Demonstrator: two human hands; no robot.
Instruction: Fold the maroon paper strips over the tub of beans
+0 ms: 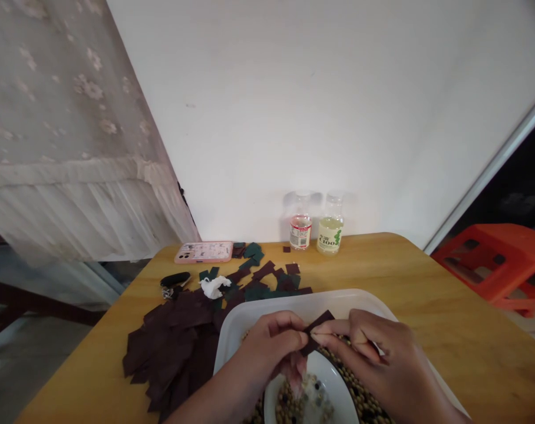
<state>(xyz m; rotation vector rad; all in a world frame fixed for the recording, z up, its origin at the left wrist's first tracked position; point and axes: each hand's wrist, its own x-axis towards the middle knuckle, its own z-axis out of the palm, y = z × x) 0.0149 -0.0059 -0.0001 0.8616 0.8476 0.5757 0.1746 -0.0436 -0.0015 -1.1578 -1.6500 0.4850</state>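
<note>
We hold a dark patch (318,330) between our two hands, above the near part of the table (444,294). Our left hand (280,344) pinches its left side between thumb and fingers; our right hand (382,353) pinches its near right edge with thumb and forefinger, the other fingers curled. Below is a white bowl (347,400) with beans (294,406) in it (something pinkish and blurred hangs under our left fingers, and we cannot tell what). The bowl sits in a white tray (230,324) among more beans. Left of the tray spreads a pile (174,347) of dark patches, with a tissue (214,287) at its far side. Farther off lie a phone (203,252), left, and two bottles (330,235) by the wall (294,106).
</note>
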